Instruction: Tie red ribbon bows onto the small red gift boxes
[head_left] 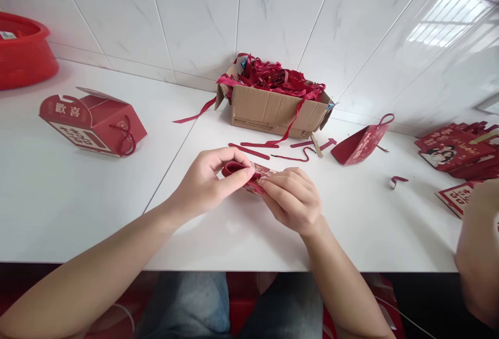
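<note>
Above the table's middle, both hands meet over a small red patterned gift box. My left hand is closed, thumb and index finger pinching a wide loop of dark red ribbon at the box. My right hand is closed too, its fingertips pressed together at the ribbon near a small golden bit, close to the left thumb. The fingers cover much of the box. Just beyond them lie several flat red strips and a thin red cord.
A cardboard box overflowing with red ribbons stands against the tiled wall. At left are a folded red gift box and a red basin. A red triangular box and stacked red boxes sit at right, beside another person's arm.
</note>
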Tool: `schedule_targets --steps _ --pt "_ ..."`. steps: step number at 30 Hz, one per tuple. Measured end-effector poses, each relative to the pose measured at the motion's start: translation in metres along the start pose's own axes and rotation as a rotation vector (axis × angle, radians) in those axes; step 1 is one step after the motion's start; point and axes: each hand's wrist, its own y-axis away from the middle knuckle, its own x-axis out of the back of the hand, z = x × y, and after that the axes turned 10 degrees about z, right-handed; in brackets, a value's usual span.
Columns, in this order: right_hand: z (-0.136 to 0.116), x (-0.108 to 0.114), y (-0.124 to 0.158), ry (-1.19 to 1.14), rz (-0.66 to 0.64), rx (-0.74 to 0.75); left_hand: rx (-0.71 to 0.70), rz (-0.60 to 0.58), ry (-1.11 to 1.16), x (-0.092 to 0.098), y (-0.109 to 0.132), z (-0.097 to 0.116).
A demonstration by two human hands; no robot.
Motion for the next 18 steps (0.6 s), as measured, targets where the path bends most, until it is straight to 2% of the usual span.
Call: schedule_targets --steps 11,14,18 --pt "-0.0005 -0.0008 0.0008 -0.024 0.014 -0.051 -0.069 -0.064 -0.002 -0.0001 -0.0014 -0.0030" --pt "-0.0020 -0.0026 0.0015 -0.062 0.029 -0.116 -0.081 -0.082 0.003 0.0006 -0.0011 -0.0061" --pt "-0.0043 -0.0042 0.0014 -0.103 0.092 -0.279 -0.081 -0.096 0.028 0.0011 -0.0012 -0.0090"
